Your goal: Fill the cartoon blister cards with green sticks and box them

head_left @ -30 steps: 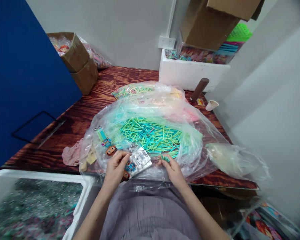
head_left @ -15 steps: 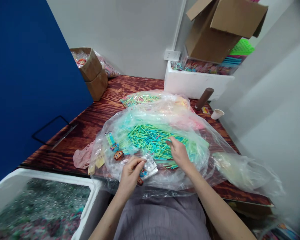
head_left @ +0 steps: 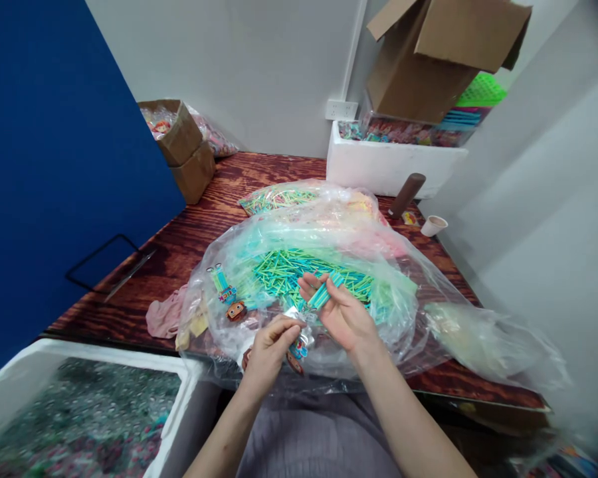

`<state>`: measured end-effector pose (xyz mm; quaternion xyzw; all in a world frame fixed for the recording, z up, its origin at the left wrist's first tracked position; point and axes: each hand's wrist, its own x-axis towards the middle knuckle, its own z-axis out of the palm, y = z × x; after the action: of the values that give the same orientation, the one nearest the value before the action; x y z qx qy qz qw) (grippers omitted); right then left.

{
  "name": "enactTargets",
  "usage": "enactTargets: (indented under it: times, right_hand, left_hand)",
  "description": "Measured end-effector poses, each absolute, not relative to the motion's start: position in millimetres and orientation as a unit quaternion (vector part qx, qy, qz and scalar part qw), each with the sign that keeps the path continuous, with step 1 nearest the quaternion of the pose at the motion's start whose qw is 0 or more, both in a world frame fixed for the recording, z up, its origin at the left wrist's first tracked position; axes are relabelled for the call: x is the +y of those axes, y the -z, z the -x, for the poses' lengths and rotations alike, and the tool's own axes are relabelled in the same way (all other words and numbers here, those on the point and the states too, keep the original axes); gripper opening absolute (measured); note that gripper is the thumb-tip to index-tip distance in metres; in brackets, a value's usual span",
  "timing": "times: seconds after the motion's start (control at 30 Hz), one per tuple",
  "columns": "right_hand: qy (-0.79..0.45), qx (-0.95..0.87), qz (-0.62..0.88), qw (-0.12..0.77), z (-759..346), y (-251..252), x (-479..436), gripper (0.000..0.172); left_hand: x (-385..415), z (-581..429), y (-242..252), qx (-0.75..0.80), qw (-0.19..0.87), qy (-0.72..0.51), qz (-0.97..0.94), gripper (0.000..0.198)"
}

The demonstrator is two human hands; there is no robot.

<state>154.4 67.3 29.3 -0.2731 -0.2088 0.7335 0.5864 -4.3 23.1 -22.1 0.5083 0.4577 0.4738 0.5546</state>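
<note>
Right hand (head_left: 346, 318) has come up out of the stick pile (head_left: 279, 269), now palm up, fingers curled round a teal stick bundle (head_left: 323, 295) over the clear bag (head_left: 428, 292). Left hand (head_left: 269, 345) pinches a small packet (head_left: 297, 346) at the table edge, probably a clear sleeve; too blurred to be sure.

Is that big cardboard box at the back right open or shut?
Open. The cardboard box has its top flaps sticking out loose rather than folded closed, and it sits tilted above the white foam bin.
</note>
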Motion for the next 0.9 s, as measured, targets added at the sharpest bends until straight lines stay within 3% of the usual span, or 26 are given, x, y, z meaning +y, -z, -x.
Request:
enactTargets:
  times: [0.17,0.3,0.47,0.63,0.77,0.9]
  right_hand:
    - [-0.668,-0.309,0.372,0.566,-151.8,-28.2,50.5,0.018]
    - [-0.62,-0.429,0.434,0.493,-149.1,-34.0,37.8,0.023]
    - [-0.577,-0.469,0.458,0.488,-149.2,-42.9,29.0,0.044]
    - [-0.391,-0.621,0.496,0.464,-147.1,-37.5,25.0,0.009]
    - [-0.322,-0.691,0.492,0.42,-147.3,-36.8,20.6,0.014]
    - [-0.335,-0.733,0.462,0.371,-149.7,-44.0,14.3,0.017]
  left_hand:
    - [20.3,-1.1,26.3,0.47,0.559,-0.489,-0.478,0.022]
    - [18.4,-2.7,31.6,0.48,0.57,-0.501,-0.44,0.023]
    - [17.1,-0.3,28.7,0.485,0.581,-0.515,-0.403,0.025]
    - [18.0,-3.0,18.0,0.454,0.59,-0.529,-0.407,0.022]
    - [17.5,-2.4,12.0,0.423,0.623,-0.498,-0.429,0.018]
    - [12.1,2.2,8.2,0.363,0.692,-0.45,-0.432,0.022]
